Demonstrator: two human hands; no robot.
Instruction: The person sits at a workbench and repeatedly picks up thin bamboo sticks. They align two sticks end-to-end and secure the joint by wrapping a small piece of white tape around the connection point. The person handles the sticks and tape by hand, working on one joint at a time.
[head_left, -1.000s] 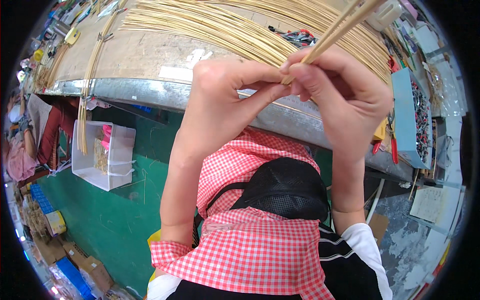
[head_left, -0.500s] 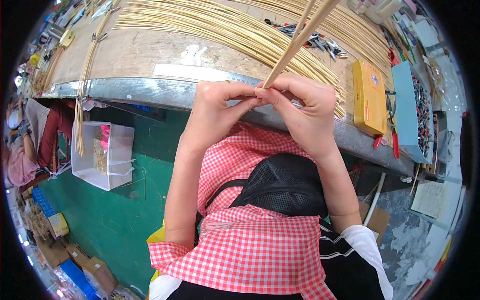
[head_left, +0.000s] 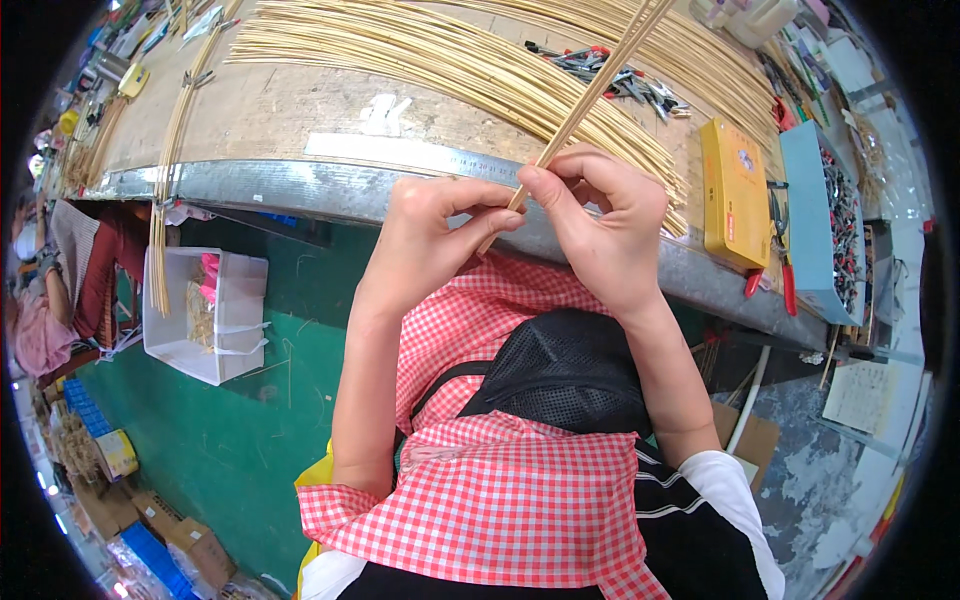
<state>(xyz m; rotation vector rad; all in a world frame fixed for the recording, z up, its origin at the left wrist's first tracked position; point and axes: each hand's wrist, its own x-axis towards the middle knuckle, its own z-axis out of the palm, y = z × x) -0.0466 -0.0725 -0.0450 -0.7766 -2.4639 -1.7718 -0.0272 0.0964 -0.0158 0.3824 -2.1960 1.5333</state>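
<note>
Head view looks down on two bare hands meeting just above the near edge of a long wooden desk point(head_left: 300, 110) with a metal-trimmed front. The left hand point(head_left: 425, 235) pinches the lower end of a small bundle of thin pale bamboo strips point(head_left: 590, 95) between thumb and forefinger. The right hand point(head_left: 605, 225) curls around the same bundle just beside it, fingers closed on the strips, so both hands are pressed close together at the bundle's base. The strips rise away from the hands, slanting up and to the right over the desk.

On the desk behind them a wide fan of loose bamboo strips point(head_left: 430, 50) lies spread out, with a scatter of metal clips point(head_left: 610, 75) near it. A flat yellow tin box point(head_left: 735, 190) sits to the right, next to a light blue tray of small dark parts point(head_left: 830, 220). A clear plastic bin point(head_left: 205, 310) stands on the green floor below at left.

The grip sits only at the bundle's lowest end, so I judge the long free length could sway and let a strip slide out. Too hard a pinch might split or snap a thin strip, and the swinging tips could disturb the loose fan.
</note>
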